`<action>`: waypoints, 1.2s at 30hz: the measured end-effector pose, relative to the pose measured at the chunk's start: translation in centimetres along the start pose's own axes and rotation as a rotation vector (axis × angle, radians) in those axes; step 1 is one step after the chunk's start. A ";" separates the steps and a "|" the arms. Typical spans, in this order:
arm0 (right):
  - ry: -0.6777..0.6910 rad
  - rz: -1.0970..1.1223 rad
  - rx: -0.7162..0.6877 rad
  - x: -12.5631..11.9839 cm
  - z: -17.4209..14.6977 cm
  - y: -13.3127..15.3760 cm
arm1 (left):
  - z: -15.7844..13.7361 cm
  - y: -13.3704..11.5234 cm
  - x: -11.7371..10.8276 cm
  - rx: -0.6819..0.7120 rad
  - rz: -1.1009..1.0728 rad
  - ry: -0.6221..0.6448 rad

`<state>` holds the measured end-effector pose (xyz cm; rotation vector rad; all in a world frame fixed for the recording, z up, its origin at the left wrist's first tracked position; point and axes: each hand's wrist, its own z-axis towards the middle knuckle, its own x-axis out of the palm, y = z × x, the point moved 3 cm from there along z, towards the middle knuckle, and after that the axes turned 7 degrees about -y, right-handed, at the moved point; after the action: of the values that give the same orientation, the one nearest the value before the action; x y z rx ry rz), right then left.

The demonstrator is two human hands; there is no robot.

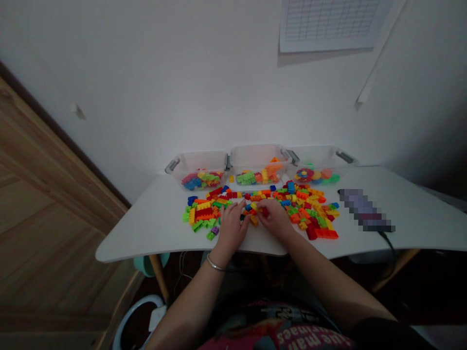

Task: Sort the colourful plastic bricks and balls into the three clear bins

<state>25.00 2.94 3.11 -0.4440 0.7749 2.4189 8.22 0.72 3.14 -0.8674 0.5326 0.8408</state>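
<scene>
Many colourful toy building bricks (204, 214) lie spread over the white table in front of me. My left hand (231, 224) rests over the middle of the pile with its fingers apart and nothing visible in its grasp. To its right, my right hand (276, 219) has its thumb and fingers pinched together. A small red brick (265, 212) shows between those fingertips, partly covered by them. Yellow and orange bricks lie close by in the gap between the two hands.
Three clear plastic bins stand along the wall: a left bin (202, 158), a middle bin (255, 153) and a right bin (314, 154), each with sorted pieces inside. A blurred phone-like device (365, 209) with a cable lies on the right of the table (146, 228).
</scene>
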 end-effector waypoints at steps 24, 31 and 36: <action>0.145 -0.185 -0.035 0.6 -0.1 0.9 | 10.9 8.7 -6.1 -0.377 -0.605 -0.883; 0.186 -0.191 0.000 0.5 0.1 0.9 | 14.8 9.7 -7.1 -0.425 -0.006 -0.560; 0.210 -0.206 -0.017 0.5 0.0 0.9 | 15.4 9.3 -6.2 -0.481 0.208 -0.426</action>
<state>24.01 2.56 3.29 -0.7560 0.7566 2.2119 -1.80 14.37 11.91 -1.0396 0.0385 1.3377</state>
